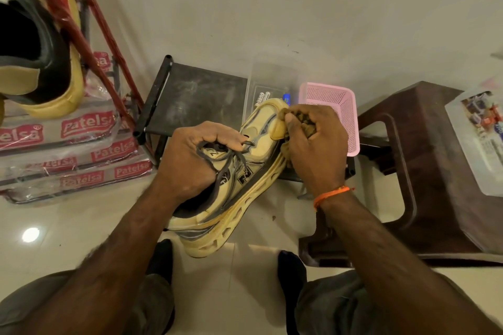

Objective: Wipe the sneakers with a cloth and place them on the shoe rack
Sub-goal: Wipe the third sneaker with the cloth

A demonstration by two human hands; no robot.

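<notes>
A yellow sneaker (245, 185) with grey laces and a thick cut-out sole is held in mid-air above the floor, toe pointing away. My left hand (196, 155) grips it at the tongue and laces. My right hand (313, 139) holds a bunched brown cloth (304, 125) pressed against the toe. A second yellow and black sneaker (40, 68) sits on the red-framed shoe rack (68, 16) at the upper left.
A low black rack shelf (196, 95) stands against the wall ahead, with a clear plastic box (275, 81) and a pink basket (332, 106) on it. A brown plastic stool (422, 171) is at right. Stacked printed packets (76, 149) lie at left.
</notes>
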